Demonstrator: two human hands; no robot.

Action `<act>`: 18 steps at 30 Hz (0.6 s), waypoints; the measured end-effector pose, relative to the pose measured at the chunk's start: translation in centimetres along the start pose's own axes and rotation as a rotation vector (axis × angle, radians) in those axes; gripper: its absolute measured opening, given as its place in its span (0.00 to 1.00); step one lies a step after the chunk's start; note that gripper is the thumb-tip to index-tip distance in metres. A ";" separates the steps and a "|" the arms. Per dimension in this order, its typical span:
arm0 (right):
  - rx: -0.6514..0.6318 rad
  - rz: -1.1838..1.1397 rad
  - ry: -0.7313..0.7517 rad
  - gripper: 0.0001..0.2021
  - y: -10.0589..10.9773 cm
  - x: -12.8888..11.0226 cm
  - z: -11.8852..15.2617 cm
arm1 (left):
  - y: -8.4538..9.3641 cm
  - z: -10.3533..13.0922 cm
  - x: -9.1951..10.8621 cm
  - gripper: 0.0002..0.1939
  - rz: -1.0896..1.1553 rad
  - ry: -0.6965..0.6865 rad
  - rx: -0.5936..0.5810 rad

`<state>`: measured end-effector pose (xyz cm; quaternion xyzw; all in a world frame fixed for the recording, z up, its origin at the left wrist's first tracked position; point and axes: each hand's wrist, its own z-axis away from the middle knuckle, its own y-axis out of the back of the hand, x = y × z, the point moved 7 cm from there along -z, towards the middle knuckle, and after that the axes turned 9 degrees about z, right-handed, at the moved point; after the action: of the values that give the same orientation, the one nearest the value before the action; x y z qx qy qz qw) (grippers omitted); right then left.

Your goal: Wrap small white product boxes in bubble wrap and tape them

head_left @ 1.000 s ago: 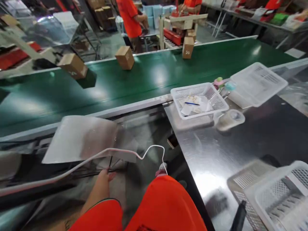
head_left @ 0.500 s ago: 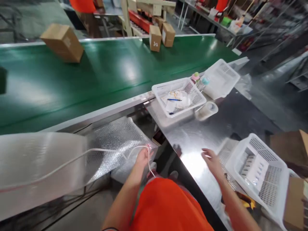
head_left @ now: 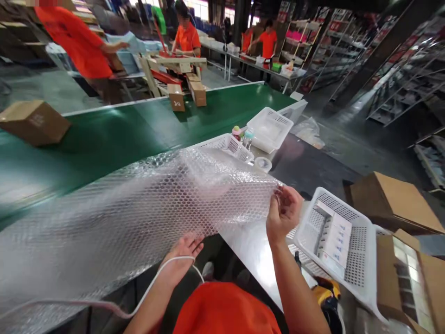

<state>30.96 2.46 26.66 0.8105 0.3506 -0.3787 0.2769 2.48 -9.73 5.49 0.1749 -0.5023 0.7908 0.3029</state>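
- A cardboard box (head_left: pixel 33 123) rides the green conveyor belt (head_left: pixel 114 134), far left of the bubble wrap sheet (head_left: pixel 139 208).
- The sheet is stretched wide over the belt's near edge, hiding most of it.
- Left hand (head_left: pixel 181 255) lies under the sheet's lower edge, fingers spread open, a white cable (head_left: pixel 149 287) across it.
- Right hand (head_left: pixel 283 213) pinches the sheet's right corner.
- Right of the sheet, a white basket (head_left: pixel 342 241) of small boxes sits on the steel counter (head_left: pixel 250 250).
- Shelving beyond is blurred.
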 end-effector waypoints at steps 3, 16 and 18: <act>-0.198 0.203 0.162 0.09 1.5 4.5 -1.2 | -2.0 2.2 -4.4 0.41 -0.262 0.262 -0.053; -0.847 0.330 -0.398 0.15 3.5 27.1 14.3 | -14.1 -8.9 -4.0 0.33 -1.351 0.046 -0.213; -0.854 0.338 -0.412 0.14 3.7 27.3 13.9 | -15.3 -12.1 -5.8 0.33 -1.580 0.058 -0.374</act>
<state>40.72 0.09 -2.54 0.5787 0.2761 -0.3032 0.7049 17.23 4.21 7.44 0.4040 -0.3462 0.2506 0.8088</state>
